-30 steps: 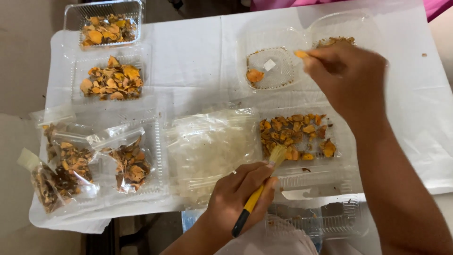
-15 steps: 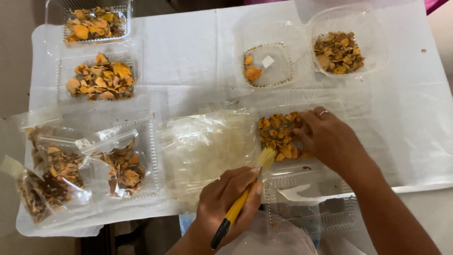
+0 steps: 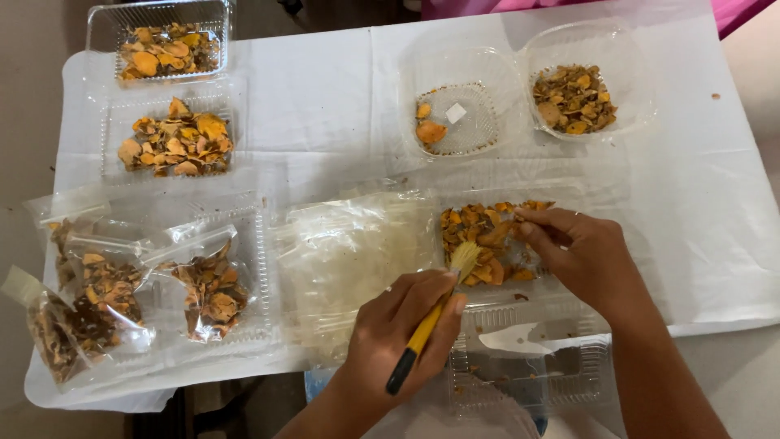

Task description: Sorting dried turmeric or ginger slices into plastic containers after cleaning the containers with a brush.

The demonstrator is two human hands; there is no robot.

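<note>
Head view: orange dried pieces (image 3: 487,240) in clear plastic trays (image 3: 244,268).

A yellow-handled brush (image 3: 431,321) tilts, bristles touching orange dried pieces (image 3: 487,244) in a clear tray (image 3: 569,199).

Soft, even daylight, fairly bright. White surface (image 3: 325,106) slightly washed out near top. Mild glare on clear plastic trays (image 3: 520,374). Shadows faint, diffuse under hands. Focus mostly sharp; slight softness toward frame edges.
</note>
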